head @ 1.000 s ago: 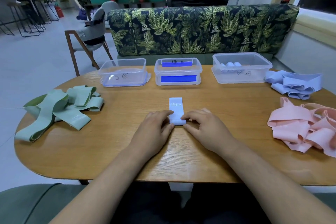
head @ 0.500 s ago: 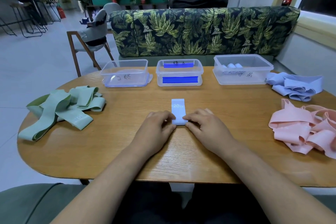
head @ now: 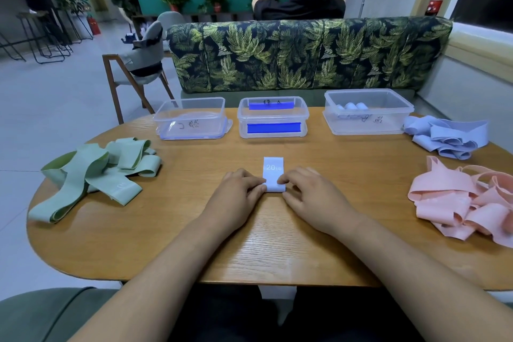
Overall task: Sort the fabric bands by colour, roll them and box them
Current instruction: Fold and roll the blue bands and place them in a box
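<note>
While both hands are working at the table [head: 177,230] centre, the blue band [head: 273,171] is lying flat, "20" label facing up, near end rolled. L hand [head: 236,198] and R hand [head: 309,198] are pinching that roll from either side, fingertips curled onto it. Far R, a box [head: 401,108] is holding a few blue rolls [head: 351,106]. Green pile [head: 91,175] is sitting L; pink pile [head: 458,203] & blue pile [head: 444,137] R.
</note>
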The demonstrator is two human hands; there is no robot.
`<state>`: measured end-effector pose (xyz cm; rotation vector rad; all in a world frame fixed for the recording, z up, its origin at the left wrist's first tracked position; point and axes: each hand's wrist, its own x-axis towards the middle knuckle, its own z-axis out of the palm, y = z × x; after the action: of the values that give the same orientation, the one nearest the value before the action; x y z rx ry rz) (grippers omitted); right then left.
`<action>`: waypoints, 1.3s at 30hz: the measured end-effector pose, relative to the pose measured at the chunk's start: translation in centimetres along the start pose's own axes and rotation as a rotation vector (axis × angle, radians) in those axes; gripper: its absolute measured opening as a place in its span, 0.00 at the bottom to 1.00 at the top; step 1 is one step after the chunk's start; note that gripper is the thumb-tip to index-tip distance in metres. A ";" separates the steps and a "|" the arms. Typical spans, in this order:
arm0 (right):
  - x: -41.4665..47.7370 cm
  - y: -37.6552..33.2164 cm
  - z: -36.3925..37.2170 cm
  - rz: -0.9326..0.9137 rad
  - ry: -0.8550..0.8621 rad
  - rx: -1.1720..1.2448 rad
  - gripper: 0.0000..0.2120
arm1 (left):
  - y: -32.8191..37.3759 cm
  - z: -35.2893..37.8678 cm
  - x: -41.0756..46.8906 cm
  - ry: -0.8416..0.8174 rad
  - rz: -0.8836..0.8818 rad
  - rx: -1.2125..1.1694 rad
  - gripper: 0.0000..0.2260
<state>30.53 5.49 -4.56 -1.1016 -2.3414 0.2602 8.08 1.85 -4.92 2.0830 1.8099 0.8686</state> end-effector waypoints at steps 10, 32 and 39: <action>0.5 0.4 0.9 0.067 0.082 0.065 0.10 | 1.0 -0.1 -0.2 0.061 -0.040 -0.123 0.12; -0.2 0.2 0.7 0.098 0.028 0.012 0.16 | 0.6 1.0 0.3 0.063 -0.010 -0.028 0.12; 0.3 0.3 0.6 0.124 0.043 0.012 0.11 | 1.0 0.7 1.4 0.084 -0.009 -0.063 0.05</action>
<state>30.27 5.95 -5.13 -1.2364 -2.2343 0.2931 9.35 3.15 -4.54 2.0269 1.8076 1.0114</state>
